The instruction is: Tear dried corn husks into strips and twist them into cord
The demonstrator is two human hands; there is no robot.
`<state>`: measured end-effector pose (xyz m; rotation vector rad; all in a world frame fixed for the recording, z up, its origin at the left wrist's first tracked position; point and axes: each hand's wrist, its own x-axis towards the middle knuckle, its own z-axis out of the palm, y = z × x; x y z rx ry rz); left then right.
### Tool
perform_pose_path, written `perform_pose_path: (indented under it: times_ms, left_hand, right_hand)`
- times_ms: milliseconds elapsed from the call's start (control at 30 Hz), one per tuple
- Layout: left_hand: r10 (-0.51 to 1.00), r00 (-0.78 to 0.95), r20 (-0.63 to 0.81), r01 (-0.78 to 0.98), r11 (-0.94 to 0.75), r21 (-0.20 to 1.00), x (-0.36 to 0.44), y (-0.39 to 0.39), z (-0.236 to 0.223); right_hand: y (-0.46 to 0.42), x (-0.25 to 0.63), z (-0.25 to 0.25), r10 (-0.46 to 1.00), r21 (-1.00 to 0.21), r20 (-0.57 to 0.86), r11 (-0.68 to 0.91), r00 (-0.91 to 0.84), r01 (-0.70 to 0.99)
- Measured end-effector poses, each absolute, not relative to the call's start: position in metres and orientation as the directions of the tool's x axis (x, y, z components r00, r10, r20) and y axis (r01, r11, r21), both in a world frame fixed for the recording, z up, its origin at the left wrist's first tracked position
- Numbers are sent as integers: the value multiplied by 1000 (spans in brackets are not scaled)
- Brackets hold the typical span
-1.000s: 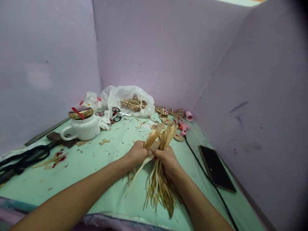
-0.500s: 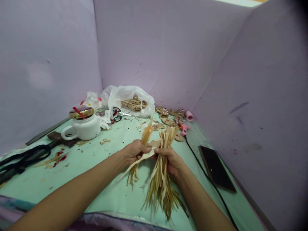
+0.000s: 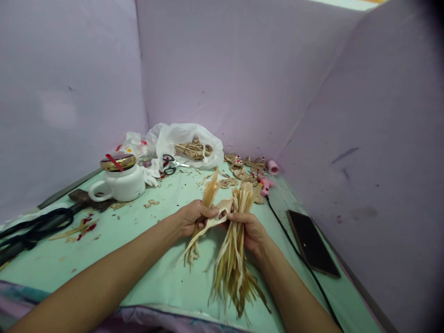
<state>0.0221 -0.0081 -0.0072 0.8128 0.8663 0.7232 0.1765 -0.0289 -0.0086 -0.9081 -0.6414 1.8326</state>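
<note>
Over the last second the hands have eased apart, and a ragged gap has opened in the pale strip [image 3: 211, 224] stretched between them, with fingertips showing through it. Half a second ago that strip looked whole, so I judge that it is being split into narrower lengths.

The left hand [image 3: 192, 218] is clamped round the small bundle [image 3: 210, 190]; the right hand [image 3: 252, 230] grips the large bundle [image 3: 239, 273], its thumb pressed at the strip's other side. Both bundles are held up over the middle of the table [image 3: 149, 263], toward its front edge, with the large one nearer the right edge.

The husk looks dry and papery: straw-yellow and flattened at the upper ends, fraying below into thin, curling tails, olive-brown on the large bundle. The strip is creamier, broad at the tear and tapering to a twisted point.

Toward the table's back edge, a crumpled, filmy plastic bag [image 3: 161, 138] holds more dry stalks [image 3: 194, 149], and flat, coiled woven pieces [image 3: 228, 183] lie beside a smooth pink glue gun [image 3: 266, 185]. Near the left edge stands a glossy, rounded white mug [image 3: 127, 186]
</note>
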Motion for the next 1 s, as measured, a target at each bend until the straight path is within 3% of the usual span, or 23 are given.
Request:
perform_pose_path:
  times_ms: [267,467,667,833,900,1000]
  left_hand:
    - [927,233,-295,-4,304,953,22,-5,-1]
    - [937,13,-348,56,347,936,17,6,-4]
    - [937,-89,-339,-82,332,940,0,24,-9]
    - [929,-183,-322,-96,309,946,-14,36,-10]
    - [935,-135,-329,-58,324,944,-13,34,-8]
    - [954,-30,-300,-10,299,954,-3,20,0]
  right_hand:
    - [-22,180,-10,933,-675,-302,-355,-196,-647]
    - [-26,196,5,929,-613,-162,-359,-332,-704]
    - [-38,221,17,820,-652,79,-387,-566,-652]
    - [-39,245,22,509,-652,451,-373,-733,-660]
    - [-37,245,22,640,-628,405,-324,-653,-707]
    - [-31,228,14,915,-640,66,-267,-398,-720]
